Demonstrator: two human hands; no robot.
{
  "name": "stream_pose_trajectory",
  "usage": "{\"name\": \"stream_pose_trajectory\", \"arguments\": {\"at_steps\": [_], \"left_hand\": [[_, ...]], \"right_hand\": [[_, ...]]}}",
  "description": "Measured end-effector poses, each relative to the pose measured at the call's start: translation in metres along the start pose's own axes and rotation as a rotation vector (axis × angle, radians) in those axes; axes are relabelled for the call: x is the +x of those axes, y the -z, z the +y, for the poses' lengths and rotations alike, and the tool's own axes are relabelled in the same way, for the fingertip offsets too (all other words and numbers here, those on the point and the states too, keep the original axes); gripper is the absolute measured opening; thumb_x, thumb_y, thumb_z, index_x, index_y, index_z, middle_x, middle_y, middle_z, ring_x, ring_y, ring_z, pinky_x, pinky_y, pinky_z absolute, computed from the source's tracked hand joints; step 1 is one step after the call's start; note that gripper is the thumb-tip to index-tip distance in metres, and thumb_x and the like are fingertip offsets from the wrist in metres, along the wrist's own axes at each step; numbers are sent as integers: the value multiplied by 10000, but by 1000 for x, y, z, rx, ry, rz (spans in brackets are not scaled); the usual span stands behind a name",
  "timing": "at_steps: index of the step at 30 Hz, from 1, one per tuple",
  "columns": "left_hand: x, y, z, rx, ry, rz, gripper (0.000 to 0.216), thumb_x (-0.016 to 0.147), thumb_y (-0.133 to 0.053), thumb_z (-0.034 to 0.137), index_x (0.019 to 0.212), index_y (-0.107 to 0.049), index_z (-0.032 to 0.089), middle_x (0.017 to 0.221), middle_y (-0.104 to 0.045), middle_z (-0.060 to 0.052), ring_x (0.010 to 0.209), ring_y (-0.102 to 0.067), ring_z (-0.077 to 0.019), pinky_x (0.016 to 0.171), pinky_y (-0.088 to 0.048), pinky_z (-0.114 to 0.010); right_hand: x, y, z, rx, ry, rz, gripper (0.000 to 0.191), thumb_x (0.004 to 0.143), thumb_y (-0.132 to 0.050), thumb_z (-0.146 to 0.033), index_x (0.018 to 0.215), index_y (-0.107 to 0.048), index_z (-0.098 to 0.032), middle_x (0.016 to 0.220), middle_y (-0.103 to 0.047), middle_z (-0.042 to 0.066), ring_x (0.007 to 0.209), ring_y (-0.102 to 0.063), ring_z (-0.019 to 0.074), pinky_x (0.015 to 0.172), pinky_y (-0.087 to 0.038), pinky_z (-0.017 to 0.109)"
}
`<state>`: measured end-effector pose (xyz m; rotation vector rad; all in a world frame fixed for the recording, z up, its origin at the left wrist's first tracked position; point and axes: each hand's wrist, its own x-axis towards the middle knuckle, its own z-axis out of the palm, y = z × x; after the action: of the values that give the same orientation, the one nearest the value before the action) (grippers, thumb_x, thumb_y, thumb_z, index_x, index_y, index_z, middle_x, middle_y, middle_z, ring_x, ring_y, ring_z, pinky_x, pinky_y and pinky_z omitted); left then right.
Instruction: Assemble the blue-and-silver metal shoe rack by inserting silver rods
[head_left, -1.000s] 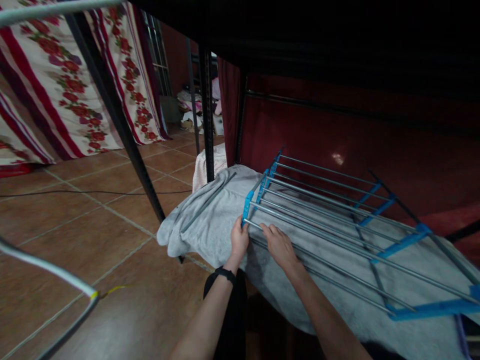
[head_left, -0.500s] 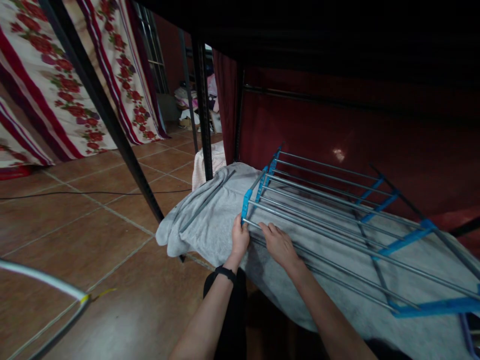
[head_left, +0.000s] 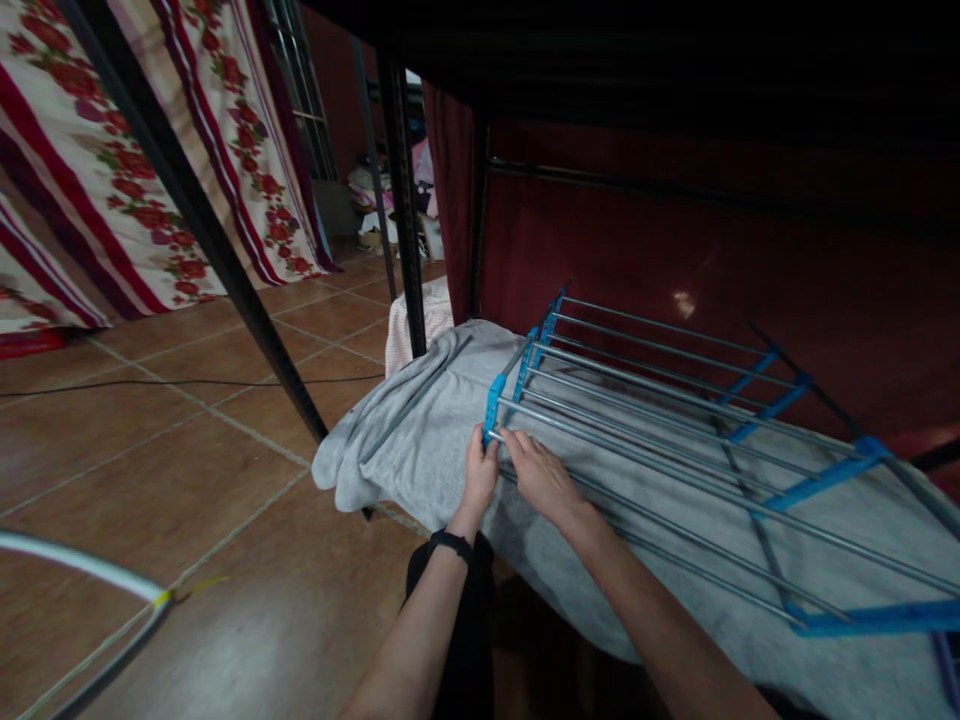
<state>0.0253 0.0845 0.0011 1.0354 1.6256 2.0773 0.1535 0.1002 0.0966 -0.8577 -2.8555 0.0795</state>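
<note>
Near the blanket's point(head_left: 420, 470) front edge, our left hand's point(head_left: 480, 475) fingers pinch the rack's point(head_left: 795, 492) end; our right hand's point(head_left: 541, 477) curl over 1 bar point(head_left: 496, 435).

- A home, by its look
- Floral curtain point(head_left: 124, 195) hanging above a tiled floor point(head_left: 165, 460)
- Grey blanket point(head_left: 420, 430) spread beneath a black metal frame point(head_left: 403, 200)
- Heaped cloth point(head_left: 365, 192) beyond the blanket's far left corner

Smooth, shiny metal rods point(head_left: 585, 433) lie beside the right hand point(head_left: 541, 475); a matt plastic bracket point(head_left: 493, 402) meets the left hand point(head_left: 480, 472); fuzzy cloth point(head_left: 420, 460) beneath both; glossy floor tiles point(head_left: 247, 560) leftward.
</note>
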Motion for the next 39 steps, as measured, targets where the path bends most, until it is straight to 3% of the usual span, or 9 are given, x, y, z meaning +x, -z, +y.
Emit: {"name": "stream_pose_trajectory", "arguments": {"at_steps": [4,7,10,19,25,29,39], "left_hand": [[-1,-2,-1,10,19,25,85,855,-547,253,926,-576,216,875,-625,-31,877,-596,-194,836,-495,-318],[-2,-3,-2,-4,30,22,96,845,-559,269,922,-574,215,856,-618,-26,842,-585,-186,800,-496,-304],[-2,-3,-4,-21,28,16,92,845,-546,253,920,-572,208,838,-613,-25,818,-578,-179,785,-497,-301],[-2,-2,-1,5,-10,6,90,886,-501,233,949,-559,206,893,-630,-50,872,-599,-196,846,-504,-338],[-1,-2,-4,45,-6,26,82,856,-491,186,891,-553,227,862,-608,-38,872,-591,-195,855,-495,-339],[-1,-1,-6,46,-8,16,173,826,-485,152,956,-577,221,925,-635,-50,913,-601,-195,907,-482,-355],[-11,-1,-15,48,40,-9,287,778,-527,112,1041,-594,208,981,-674,-57,1000,-624,-213,959,-473,-382]], "right_hand": [[15,-1,-12,-6,-60,-3,446,994,-226,-166,1389,-432,-197,1248,-608,120,1116,-615,203,941,-458,308],[26,-3,-18,-37,-143,-8,365,1031,-222,-313,1243,-503,-214,1190,-642,110,1038,-656,198,857,-483,305],[31,-4,-19,-62,-158,-20,403,1032,-199,-438,1190,-504,-226,1133,-679,97,994,-677,196,801,-488,301],[30,2,-15,-63,-129,-17,447,1038,-161,-404,1201,-552,-260,1131,-706,68,1007,-677,183,814,-473,299],[24,-6,-8,11,-142,-52,441,1039,-234,-383,1429,-433,-331,1176,-707,46,1059,-667,174,837,-473,294],[23,-11,-7,26,-146,-27,432,1039,-225,-385,1326,-532,-286,1163,-707,55,1086,-656,179,872,-472,297],[28,-23,-5,49,-152,-78,421,1036,-192,-305,1153,-580,-193,1158,-692,93,1090,-646,189,913,-468,310]]}}
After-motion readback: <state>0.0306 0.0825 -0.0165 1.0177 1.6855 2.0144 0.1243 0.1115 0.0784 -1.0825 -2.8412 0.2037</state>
